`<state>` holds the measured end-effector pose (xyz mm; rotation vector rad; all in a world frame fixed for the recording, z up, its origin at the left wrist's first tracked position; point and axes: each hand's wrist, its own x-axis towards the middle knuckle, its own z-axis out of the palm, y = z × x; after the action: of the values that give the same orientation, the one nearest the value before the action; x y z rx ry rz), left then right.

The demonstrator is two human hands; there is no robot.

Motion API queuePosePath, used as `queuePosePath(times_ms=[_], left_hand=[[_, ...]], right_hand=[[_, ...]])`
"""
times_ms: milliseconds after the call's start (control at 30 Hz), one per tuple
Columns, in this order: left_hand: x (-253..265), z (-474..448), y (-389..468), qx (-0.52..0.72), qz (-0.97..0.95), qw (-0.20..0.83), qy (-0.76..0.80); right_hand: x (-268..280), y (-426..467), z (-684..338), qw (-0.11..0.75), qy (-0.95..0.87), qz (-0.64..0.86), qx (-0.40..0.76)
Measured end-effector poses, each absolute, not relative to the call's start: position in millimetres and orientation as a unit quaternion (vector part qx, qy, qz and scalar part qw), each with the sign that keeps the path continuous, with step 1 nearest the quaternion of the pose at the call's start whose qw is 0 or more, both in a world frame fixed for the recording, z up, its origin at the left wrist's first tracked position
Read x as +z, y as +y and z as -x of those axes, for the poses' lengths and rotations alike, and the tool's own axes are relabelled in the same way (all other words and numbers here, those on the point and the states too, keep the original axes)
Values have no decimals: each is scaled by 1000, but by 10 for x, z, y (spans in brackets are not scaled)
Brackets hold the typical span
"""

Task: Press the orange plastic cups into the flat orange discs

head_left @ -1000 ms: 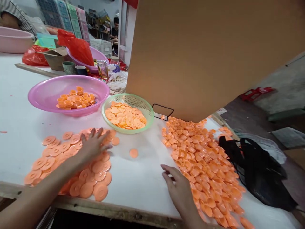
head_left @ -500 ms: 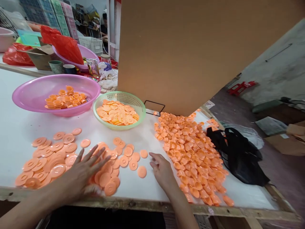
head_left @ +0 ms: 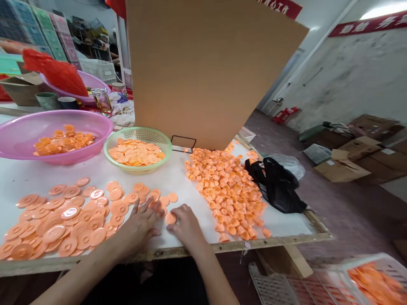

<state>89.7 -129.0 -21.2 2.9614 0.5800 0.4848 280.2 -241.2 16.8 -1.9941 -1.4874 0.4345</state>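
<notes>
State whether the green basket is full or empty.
Partly full: orange discs lie heaped inside the green basket, with its perforated far side bare above them.

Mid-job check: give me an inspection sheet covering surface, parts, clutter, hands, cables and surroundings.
Surface: white tabletop with a wooden edge.
Job's things: flat round orange plastic discs lie loose at left, small cup-shaped orange plastic pieces heaped at right; a round pale-green perforated plastic basket holds discs, a wide pink plastic basin holds cup-shaped pieces.
Clutter: black strapped bag at the right edge; red plastic bag at back left.
Hands: left hand spread over the discs; right hand with thumb and finger at one disc, grip unclear.
Cables: nothing seen near the hands.
Surroundings: tall brown cardboard panel behind the pieces; open brown cardboard boxes on the floor at right.
</notes>
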Motion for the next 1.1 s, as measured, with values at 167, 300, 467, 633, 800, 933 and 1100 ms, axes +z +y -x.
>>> queuePosePath(times_ms=[167,300,467,633,800,933,1100], left_hand=[[-240,-934,-1463,212,-953,103,189],[-171,-940,-1419,264,-935,150,184],[-152,-1154,-1086,289,-893,167,302],[-158,-1040,-840,279,-886,183,321],[-161,-843,-819,288,-880,188,328],[-157,-835,-864,297,-867,183,357],[-220,-857,-947,296,-858,135,398]], right_hand=[[139,-2429,-2720,262,-592,748,146],[100,-2249,-2881,317,-516,770,202],[79,-1854,-3028,316,-529,776,135],[58,-1823,-3079,324,-521,780,124],[-1,-1841,-3105,315,-508,796,96],[-35,-1570,-3204,208,-516,829,58],[-46,-1230,-3313,144,-532,834,29]])
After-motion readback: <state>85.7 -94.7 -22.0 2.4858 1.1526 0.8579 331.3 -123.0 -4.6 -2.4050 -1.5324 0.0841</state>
